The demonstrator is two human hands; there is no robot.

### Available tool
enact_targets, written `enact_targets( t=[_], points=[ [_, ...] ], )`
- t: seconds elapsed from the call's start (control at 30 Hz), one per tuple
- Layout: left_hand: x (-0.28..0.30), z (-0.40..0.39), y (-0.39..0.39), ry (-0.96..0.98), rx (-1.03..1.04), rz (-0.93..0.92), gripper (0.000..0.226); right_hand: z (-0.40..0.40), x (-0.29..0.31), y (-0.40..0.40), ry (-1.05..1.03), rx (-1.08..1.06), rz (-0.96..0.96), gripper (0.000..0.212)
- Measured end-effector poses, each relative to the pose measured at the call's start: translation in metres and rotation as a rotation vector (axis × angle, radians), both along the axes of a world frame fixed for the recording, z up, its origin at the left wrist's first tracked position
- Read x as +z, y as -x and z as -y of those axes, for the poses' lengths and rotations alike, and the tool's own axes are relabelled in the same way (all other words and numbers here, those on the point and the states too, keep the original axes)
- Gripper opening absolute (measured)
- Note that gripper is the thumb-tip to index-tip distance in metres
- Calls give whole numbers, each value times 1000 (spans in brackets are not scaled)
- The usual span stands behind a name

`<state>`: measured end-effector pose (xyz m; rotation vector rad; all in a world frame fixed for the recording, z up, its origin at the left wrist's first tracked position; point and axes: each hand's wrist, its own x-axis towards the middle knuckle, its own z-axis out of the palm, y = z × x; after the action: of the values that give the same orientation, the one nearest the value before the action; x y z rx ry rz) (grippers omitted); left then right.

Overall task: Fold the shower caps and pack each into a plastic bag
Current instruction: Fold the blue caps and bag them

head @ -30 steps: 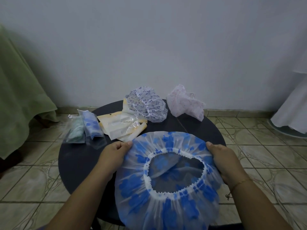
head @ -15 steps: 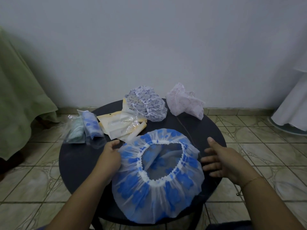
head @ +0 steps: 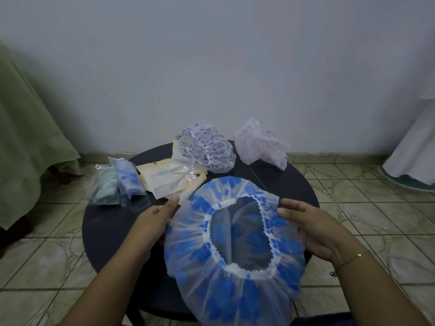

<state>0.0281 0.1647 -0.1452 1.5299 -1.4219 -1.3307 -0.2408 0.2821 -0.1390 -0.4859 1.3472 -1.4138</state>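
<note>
A clear shower cap with blue flowers (head: 200,257) lies on the near side of the round dark table (head: 110,222), its elastic opening facing up and its near part hanging over the table edge. My left hand (head: 153,222) holds its left edge, fingers hidden under the plastic. My right hand (head: 313,227) touches its right edge with straight fingers. A purple-patterned cap (head: 211,149) and a pink cap (head: 261,147) lie unfolded at the back. Empty plastic bags with yellow backing (head: 169,177) sit left of centre.
Two filled bags lie at the table's left edge, one with a blue cap (head: 128,177), one with a green cap (head: 107,187). A green cloth (head: 28,137) hangs at the left, a white cloth (head: 414,149) at the right. The floor is tiled.
My right hand, which had let go and hovered open beside the cap, has come back against its right edge. The cap has shifted slightly right and its opening has turned longer.
</note>
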Motion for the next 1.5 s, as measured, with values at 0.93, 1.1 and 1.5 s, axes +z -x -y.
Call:
enact_targets(
  t=[0.93,1.1,1.5],
  points=[
    [6,12,8,216,-326,224,25,7,-7,-16,39,1,-233,22],
    [-1,18,4,221,-265,173,33,9,-13,-13,-28,-104,-307,21],
    [-12,21,-5,136,-81,64,33,11,-10,-3,-117,-64,-246,36]
  ],
)
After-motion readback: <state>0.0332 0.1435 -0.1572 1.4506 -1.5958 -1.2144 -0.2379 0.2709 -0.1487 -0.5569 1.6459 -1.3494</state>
